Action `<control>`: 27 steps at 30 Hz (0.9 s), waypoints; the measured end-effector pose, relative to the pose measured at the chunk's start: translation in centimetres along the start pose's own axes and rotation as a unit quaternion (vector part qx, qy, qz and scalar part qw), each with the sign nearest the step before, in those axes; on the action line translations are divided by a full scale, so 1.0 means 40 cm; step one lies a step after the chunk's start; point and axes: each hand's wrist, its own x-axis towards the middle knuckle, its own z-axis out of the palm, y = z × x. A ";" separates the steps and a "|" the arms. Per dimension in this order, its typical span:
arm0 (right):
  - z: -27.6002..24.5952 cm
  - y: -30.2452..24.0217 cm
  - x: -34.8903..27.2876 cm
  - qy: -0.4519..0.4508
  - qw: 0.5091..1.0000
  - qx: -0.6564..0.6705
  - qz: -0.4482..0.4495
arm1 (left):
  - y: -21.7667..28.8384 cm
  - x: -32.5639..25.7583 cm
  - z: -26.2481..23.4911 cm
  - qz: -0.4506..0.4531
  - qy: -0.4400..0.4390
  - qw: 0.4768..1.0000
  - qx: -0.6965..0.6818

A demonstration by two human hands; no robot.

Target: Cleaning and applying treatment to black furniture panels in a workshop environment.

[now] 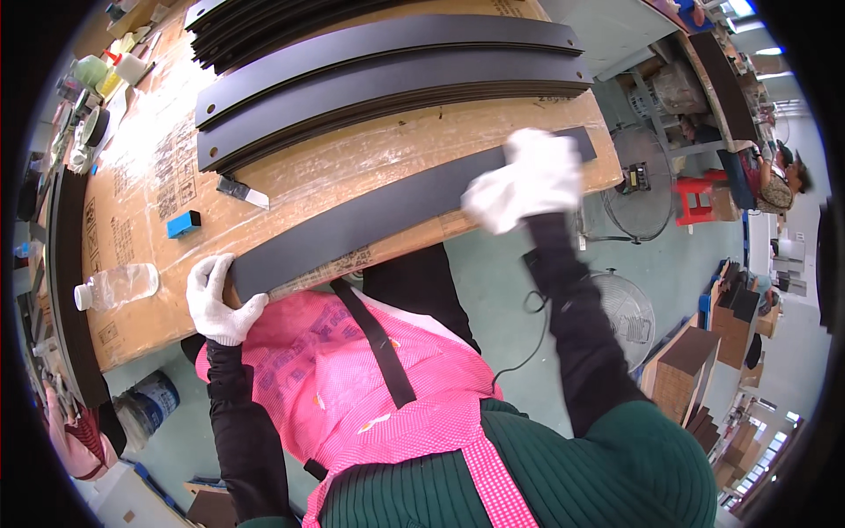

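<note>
A long, flat, dark grey strip of board lies along the near edge of the cardboard-covered table. At its left end is my left hand in a white knitted glove, thumb and fingers curved around the end and gripping it. My right hand, also gloved in white, rests over the strip near its right end. Motion smears it, so its fingers do not show; whether a white cloth is bunched in it is unclear.
Beyond the strip sit stacks of similar dark boards. A blue block, a flat blade-like tool and a clear plastic bottle lie on the table's left. Fans and a red stool stand at right; a person is farther off.
</note>
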 end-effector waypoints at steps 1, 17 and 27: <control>-0.004 -0.109 -0.061 0.031 0.995 -0.087 -0.031 | -0.002 -0.003 -0.003 -0.001 0.001 1.000 0.001; 0.018 0.098 -0.023 0.020 0.978 -0.160 -0.130 | -0.020 -0.011 -0.012 -0.001 0.001 1.000 -0.018; 0.076 0.208 0.017 0.039 0.997 0.036 0.056 | -0.017 -0.014 -0.016 -0.014 -0.006 1.000 -0.012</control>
